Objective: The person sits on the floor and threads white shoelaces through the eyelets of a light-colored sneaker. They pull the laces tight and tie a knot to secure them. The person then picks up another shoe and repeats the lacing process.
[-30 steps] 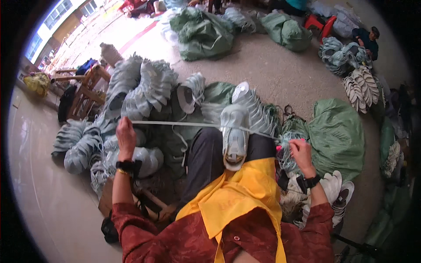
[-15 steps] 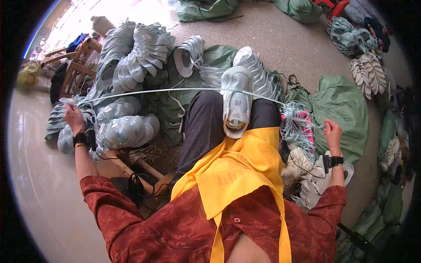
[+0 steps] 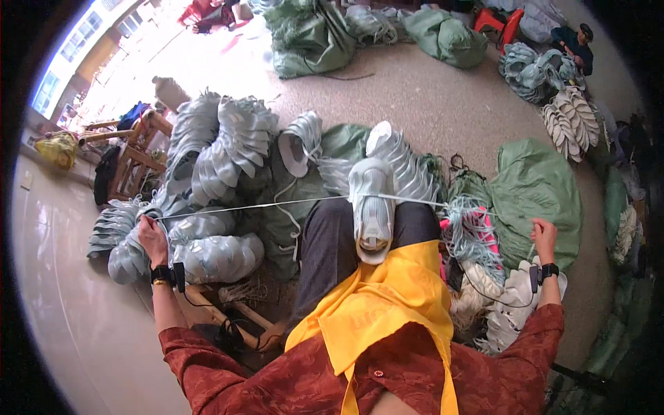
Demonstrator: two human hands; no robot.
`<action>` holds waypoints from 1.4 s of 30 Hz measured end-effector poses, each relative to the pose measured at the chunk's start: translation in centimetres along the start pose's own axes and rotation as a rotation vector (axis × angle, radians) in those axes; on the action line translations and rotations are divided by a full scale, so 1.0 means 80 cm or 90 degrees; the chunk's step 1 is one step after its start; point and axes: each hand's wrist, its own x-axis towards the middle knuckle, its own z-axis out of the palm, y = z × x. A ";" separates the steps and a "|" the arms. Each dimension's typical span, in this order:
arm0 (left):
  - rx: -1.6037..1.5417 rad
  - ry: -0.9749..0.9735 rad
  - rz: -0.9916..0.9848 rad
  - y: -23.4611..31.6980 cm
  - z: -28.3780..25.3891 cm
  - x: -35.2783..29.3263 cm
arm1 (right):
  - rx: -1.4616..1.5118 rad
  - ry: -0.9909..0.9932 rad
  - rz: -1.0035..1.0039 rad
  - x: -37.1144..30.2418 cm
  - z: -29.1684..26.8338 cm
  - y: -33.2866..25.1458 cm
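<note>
A pale blue-grey shoe upper rests across my thighs, its toe end away from me. A long, pale shoelace runs nearly straight out from both sides of it. Far to the left, my left hand is closed on the lace, beside stacked uppers. At the right, my right hand is pinched, with a short pale lace end showing below the fingers; the stretch between it and the upper is hard to follow. Near that hand lie a bundle of pale blue laces and white uppers.
More nested uppers stand ahead on the left, near a wooden chair. A green sack lies at the right, and other sacks sit at the back. A person is seated far right by more uppers.
The view has tilted up, showing more of the far floor. Against the upper, my left hand has come somewhat inward and my right hand slightly outward.
</note>
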 end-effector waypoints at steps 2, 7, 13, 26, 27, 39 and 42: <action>-0.034 -0.008 -0.021 0.001 0.012 0.001 | -0.030 0.025 -0.020 0.004 -0.017 0.030; -0.004 0.010 -0.017 0.011 -0.007 0.002 | -0.011 0.022 0.005 -0.005 -0.024 0.043; -0.018 0.009 -0.025 0.014 -0.017 0.009 | 0.011 0.056 0.038 -0.012 -0.032 0.057; -0.015 0.017 -0.019 0.003 -0.014 0.011 | 0.015 0.046 0.107 -0.021 -0.033 0.104; -0.013 0.016 -0.017 0.003 -0.006 0.009 | 0.037 0.104 0.018 -0.027 -0.033 0.102; -0.023 -0.008 0.002 0.032 0.020 0.003 | -0.071 0.030 0.066 -0.038 -0.008 0.073; 0.019 -0.005 -0.005 0.044 -0.030 0.009 | -0.043 -0.020 0.108 -0.023 0.047 0.062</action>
